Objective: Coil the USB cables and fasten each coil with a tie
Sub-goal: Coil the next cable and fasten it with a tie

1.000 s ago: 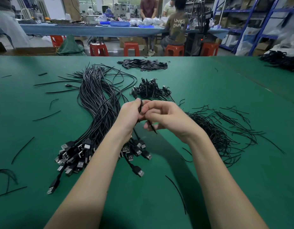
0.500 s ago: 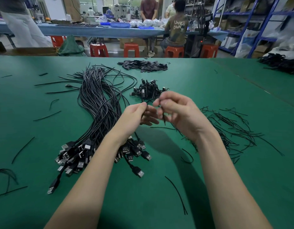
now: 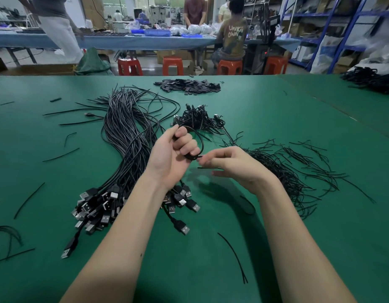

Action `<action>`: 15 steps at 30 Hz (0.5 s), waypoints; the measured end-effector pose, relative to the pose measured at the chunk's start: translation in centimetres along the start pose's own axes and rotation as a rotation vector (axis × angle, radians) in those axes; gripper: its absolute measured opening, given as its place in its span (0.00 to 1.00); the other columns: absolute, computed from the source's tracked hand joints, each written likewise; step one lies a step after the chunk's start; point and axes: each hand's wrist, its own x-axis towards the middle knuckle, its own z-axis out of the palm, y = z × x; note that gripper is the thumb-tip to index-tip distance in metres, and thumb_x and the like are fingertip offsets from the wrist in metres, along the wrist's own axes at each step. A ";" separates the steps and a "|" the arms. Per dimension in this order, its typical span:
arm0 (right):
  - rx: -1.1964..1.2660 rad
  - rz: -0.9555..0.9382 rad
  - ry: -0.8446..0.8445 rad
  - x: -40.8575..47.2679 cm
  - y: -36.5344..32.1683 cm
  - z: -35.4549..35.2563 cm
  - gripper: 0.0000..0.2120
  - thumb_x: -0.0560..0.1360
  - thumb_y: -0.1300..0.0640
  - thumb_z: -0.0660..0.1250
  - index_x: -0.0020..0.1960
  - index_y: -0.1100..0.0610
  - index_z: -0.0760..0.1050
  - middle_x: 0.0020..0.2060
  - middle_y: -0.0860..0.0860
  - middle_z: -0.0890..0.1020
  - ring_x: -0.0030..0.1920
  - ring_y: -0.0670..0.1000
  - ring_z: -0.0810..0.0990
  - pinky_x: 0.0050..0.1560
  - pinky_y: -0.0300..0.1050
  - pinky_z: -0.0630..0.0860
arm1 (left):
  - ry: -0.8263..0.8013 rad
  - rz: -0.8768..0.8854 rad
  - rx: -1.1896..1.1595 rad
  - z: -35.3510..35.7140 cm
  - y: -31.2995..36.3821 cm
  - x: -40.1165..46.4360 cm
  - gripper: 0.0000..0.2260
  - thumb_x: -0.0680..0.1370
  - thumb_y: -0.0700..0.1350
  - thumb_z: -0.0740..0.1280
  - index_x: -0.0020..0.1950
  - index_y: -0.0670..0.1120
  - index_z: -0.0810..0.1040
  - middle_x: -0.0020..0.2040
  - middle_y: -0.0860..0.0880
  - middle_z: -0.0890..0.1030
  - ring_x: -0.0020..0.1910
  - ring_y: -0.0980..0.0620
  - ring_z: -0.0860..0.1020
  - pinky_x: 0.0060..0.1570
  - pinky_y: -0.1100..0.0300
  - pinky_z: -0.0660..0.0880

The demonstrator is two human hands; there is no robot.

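My left hand (image 3: 175,154) grips a small coil of black USB cable (image 3: 200,139), palm turned up above the green table (image 3: 211,259). My right hand (image 3: 230,164) is just to its right, fingertips pinching a thin black tie (image 3: 207,168) at the coil's lower edge. A long bundle of uncoiled black USB cables (image 3: 128,136) lies to the left, its plugs (image 3: 97,206) fanned out under my left forearm. Beyond my hands sits a heap of tied coils (image 3: 200,119). A loose pile of black ties (image 3: 294,169) spreads on the right.
Stray ties lie scattered over the table, one (image 3: 234,256) near the front between my forearms. A pile of flat black pieces (image 3: 189,86) sits at the far edge, and more cables (image 3: 372,80) at the far right. Behind the table are red stools and people at a bench.
My left hand has turned palm up and lifted, and the coil now shows in it. My right hand has dropped lower and to the right, with a tie at the coil's bottom.
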 end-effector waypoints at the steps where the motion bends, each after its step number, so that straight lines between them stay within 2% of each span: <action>1: 0.071 0.002 0.021 0.0 -0.1 -0.1 0.13 0.77 0.65 0.68 0.40 0.51 0.85 0.49 0.48 0.87 0.62 0.54 0.82 0.65 0.52 0.77 | -0.038 -0.023 -0.026 -0.1 0.2 -0.1 0.17 0.85 0.49 0.55 0.36 0.49 0.64 0.29 0.54 0.57 0.26 0.55 0.57 0.28 0.62 0.63; 3: 0.163 0.016 0.038 0.1 -0.1 -0.6 0.12 0.77 0.64 0.67 0.41 0.51 0.85 0.49 0.49 0.86 0.63 0.54 0.82 0.65 0.54 0.77 | -0.098 -0.063 -0.024 -0.3 0.5 -0.4 0.18 0.83 0.53 0.58 0.36 0.50 0.63 0.30 0.54 0.54 0.26 0.55 0.56 0.29 0.62 0.62; 5: 0.165 0.019 0.083 -0.1 -0.1 -1.2 0.06 0.79 0.58 0.69 0.49 0.51 0.84 0.54 0.49 0.86 0.62 0.53 0.82 0.64 0.52 0.78 | -0.139 -0.090 0.004 -0.4 0.7 -0.5 0.18 0.83 0.53 0.60 0.35 0.50 0.62 0.31 0.54 0.53 0.26 0.56 0.57 0.30 0.63 0.62; 7: 0.186 0.012 0.029 -0.2 -0.2 -1.7 0.09 0.80 0.51 0.69 0.56 0.53 0.83 0.55 0.48 0.86 0.58 0.51 0.84 0.55 0.45 0.80 | -0.169 -0.113 0.025 -0.3 0.5 -0.6 0.17 0.83 0.50 0.59 0.35 0.50 0.62 0.30 0.54 0.53 0.25 0.56 0.59 0.30 0.63 0.63; 10: 0.167 -0.051 -0.064 -0.3 -0.5 -1.1 0.13 0.78 0.46 0.71 0.55 0.54 0.85 0.48 0.47 0.86 0.45 0.46 0.80 0.47 0.41 0.74 | -0.181 -0.125 0.063 -0.1 0.2 -0.6 0.17 0.84 0.49 0.59 0.35 0.49 0.64 0.29 0.54 0.55 0.25 0.56 0.61 0.31 0.62 0.67; 12: 0.115 -0.091 0.014 0.0 -0.4 -0.7 0.12 0.76 0.47 0.73 0.53 0.54 0.86 0.42 0.46 0.84 0.39 0.43 0.76 0.44 0.40 0.73 | -0.148 -0.098 0.147 0.0 0.1 -0.4 0.18 0.85 0.49 0.58 0.35 0.49 0.65 0.29 0.54 0.57 0.25 0.56 0.62 0.31 0.62 0.69; 15: 0.144 -0.090 0.117 0.6 -0.2 -0.1 0.10 0.76 0.49 0.74 0.53 0.54 0.86 0.39 0.46 0.85 0.35 0.42 0.76 0.40 0.39 0.74 | -0.014 0.060 0.422 0.3 -0.3 0.2 0.19 0.86 0.51 0.55 0.35 0.49 0.64 0.29 0.53 0.58 0.26 0.55 0.64 0.32 0.61 0.71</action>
